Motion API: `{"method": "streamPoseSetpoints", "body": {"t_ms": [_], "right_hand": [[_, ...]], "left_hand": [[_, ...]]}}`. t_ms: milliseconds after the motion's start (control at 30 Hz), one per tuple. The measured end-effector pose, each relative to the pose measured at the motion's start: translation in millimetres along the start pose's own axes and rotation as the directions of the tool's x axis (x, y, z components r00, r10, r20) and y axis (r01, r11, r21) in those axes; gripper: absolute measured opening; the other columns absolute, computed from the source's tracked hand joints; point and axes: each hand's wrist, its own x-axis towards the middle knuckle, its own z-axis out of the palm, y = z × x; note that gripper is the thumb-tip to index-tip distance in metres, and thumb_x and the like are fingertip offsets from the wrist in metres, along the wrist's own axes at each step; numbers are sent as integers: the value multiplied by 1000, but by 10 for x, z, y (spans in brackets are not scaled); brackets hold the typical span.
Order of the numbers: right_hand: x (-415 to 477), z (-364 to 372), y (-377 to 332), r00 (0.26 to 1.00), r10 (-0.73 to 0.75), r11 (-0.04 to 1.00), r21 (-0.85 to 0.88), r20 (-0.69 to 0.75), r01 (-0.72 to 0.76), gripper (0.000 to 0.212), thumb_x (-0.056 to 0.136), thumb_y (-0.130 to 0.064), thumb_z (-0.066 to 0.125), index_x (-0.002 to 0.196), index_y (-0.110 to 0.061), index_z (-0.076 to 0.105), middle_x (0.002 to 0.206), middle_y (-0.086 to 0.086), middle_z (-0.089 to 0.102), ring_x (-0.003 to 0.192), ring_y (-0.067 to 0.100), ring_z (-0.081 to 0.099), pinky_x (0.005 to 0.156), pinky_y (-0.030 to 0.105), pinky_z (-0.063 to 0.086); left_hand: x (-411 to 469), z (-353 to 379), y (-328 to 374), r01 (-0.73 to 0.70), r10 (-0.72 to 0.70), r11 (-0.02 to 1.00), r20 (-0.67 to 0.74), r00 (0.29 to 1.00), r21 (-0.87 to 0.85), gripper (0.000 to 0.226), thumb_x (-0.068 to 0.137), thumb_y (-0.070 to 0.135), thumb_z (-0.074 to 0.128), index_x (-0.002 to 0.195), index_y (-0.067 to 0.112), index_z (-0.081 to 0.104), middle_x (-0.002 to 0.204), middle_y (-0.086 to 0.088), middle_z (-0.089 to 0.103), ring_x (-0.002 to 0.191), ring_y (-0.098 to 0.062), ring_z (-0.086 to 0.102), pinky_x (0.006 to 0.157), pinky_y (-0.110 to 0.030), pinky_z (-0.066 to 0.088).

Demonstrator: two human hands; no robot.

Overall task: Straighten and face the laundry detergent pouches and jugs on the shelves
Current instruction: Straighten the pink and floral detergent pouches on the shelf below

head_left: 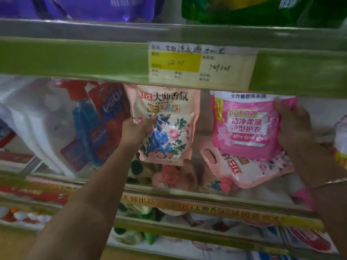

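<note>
My left hand (137,130) grips the left edge of a peach floral detergent pouch (169,109), held upright with its label facing me on the middle shelf. My right hand (293,126) grips the right edge of a bright pink pouch (244,126), also upright and facing out. Below the pink pouch a pale pink pouch (249,169) lies flat on its side, its spout toward the shelf front. Red and blue pouches (101,124) lean at the left, beside a white jug (33,119).
A green shelf rail with a yellow and white price tag (201,64) runs overhead. Purple (97,6) and green (244,8) pouches sit on the upper shelf. A clear lip with a gold strip (206,209) fronts the middle shelf. More pouches fill the shelf below.
</note>
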Motion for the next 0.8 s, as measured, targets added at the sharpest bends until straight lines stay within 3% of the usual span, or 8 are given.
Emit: {"method": "streamPoseSetpoints", "body": {"t_ms": [100, 200, 333, 500, 567, 667, 733, 800], "right_hand": [[38, 197, 41, 997, -36, 999, 0, 67, 36, 10, 87, -27, 63, 78, -23, 63, 72, -5, 69, 68, 10, 69, 76, 37, 56], [-3, 393, 29, 994, -62, 997, -38, 91, 66, 13, 85, -20, 65, 95, -12, 65, 75, -4, 69, 62, 5, 66, 70, 30, 56], [-107, 613, 63, 986, -163, 963, -216, 19, 163, 31, 87, -25, 63, 109, -4, 55, 112, 10, 63, 91, 20, 63, 77, 28, 49], [-233, 796, 197, 989, -144, 953, -268, 18, 143, 34, 92, -26, 55, 119, -7, 49, 109, 1, 56, 97, 14, 56, 81, 26, 45], [-293, 847, 204, 990, -140, 933, -335, 8, 134, 44, 91, -27, 55, 126, -4, 47, 122, 6, 55, 111, 22, 56, 92, 33, 47], [-530, 907, 201, 984, -92, 905, -424, -154, 19, 64, 95, -24, 49, 145, 2, 20, 149, 19, 25, 138, 31, 28, 111, 33, 27], [-835, 980, 241, 940, -245, 934, -319, -238, 162, 55, 94, -12, 49, 141, 3, 26, 144, 16, 27, 133, 24, 33, 104, 15, 36], [-1125, 1117, 351, 920, -379, 904, -252, -102, 345, 40, 92, -9, 51, 129, -3, 39, 125, -1, 39, 117, 15, 44, 91, 8, 43]], "left_hand": [[-16, -5, -17, -12, 12, 1000, -37, 999, 1, 12, 77, 19, 75, 80, 11, 67, 92, -17, 71, 88, -33, 69, 83, -46, 56], [-61, -32, -6, -47, 47, 999, -34, 998, -4, 9, 75, 12, 76, 75, 15, 68, 72, 3, 73, 69, -14, 70, 67, -29, 58], [-151, -118, 11, -76, 76, 997, -22, 997, 14, 13, 75, 8, 76, 77, 16, 66, 68, 8, 69, 55, 0, 66, 53, -17, 53], [-215, -183, 63, -97, 97, 994, 2, 995, 43, 21, 78, 9, 74, 97, 6, 65, 84, -4, 68, 61, -6, 63, 54, -15, 54], [-225, -215, 115, -84, 83, 996, 12, 996, 38, 28, 83, 14, 69, 109, 5, 62, 89, -3, 68, 63, -5, 64, 53, -15, 54], [-235, -278, 178, -50, 52, 998, 43, 998, -49, 24, 91, 17, 59, 113, 7, 56, 88, 1, 66, 61, -3, 66, 50, -13, 52], [-255, -322, 179, -19, 26, 995, 67, 997, -99, 18, 93, 15, 55, 109, 7, 57, 82, 1, 66, 53, -1, 66, 46, -12, 50], [-263, -364, 145, 18, -8, 993, 83, 997, -117, 13, 94, 17, 54, 99, 6, 59, 76, 1, 67, 51, -2, 66, 47, -14, 50]]}}
